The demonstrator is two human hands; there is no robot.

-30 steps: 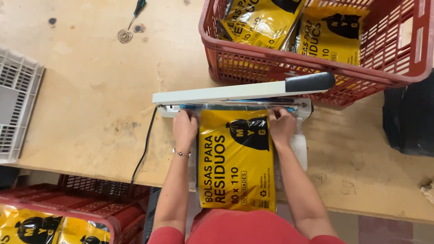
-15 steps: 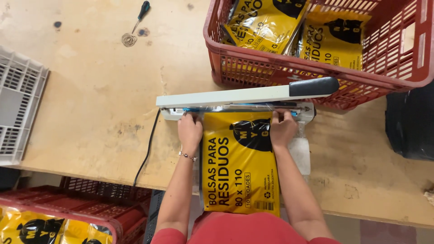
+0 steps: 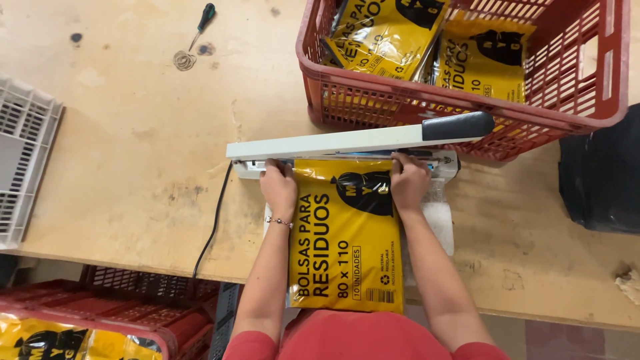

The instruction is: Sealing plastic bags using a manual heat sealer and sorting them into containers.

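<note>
Your left hand (image 3: 280, 187) and right hand (image 3: 408, 181) each pinch a top corner of the yellow pack (image 3: 347, 240), its mouth under the sealer (image 3: 353, 143)'s raised arm; 2 packs already lie in the far crate (image 3: 467, 107).

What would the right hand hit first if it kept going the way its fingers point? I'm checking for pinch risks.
Probably the sealer: the right hand points up the yellow pack into the gap under its raised arm. Depth there is unclear.
</note>
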